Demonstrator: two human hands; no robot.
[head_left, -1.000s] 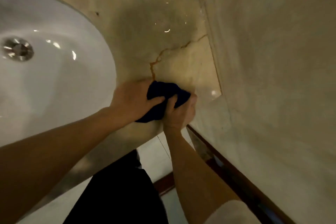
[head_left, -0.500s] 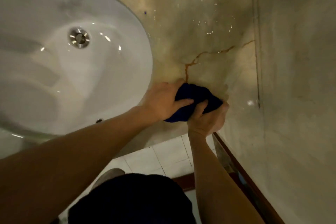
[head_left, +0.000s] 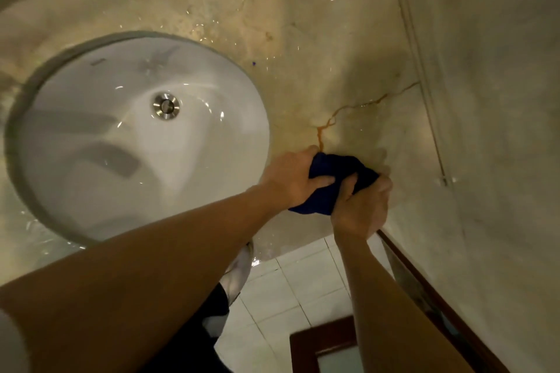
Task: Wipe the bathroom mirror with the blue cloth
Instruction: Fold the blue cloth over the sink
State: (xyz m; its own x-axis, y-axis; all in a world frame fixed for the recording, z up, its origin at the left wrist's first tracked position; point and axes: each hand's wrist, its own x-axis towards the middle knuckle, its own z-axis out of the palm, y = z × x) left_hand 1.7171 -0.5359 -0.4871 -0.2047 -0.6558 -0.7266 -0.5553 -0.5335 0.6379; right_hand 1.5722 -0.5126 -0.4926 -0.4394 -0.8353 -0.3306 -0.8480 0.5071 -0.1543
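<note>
Both hands — left hand (head_left: 292,179), right hand (head_left: 360,206) — clench the blue cloth (head_left: 330,182) bunched betw. them, prob. wringing; next, lift it to the mirror — not in view.

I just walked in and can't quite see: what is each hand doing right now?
Left hand: closed, gripping the blue cloth over the countertop.
Right hand: closed, gripping the same blue cloth from the other side.

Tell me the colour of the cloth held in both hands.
Dark navy blue cloth, bunched between the left hand and right hand; shows best in the head view.
</note>
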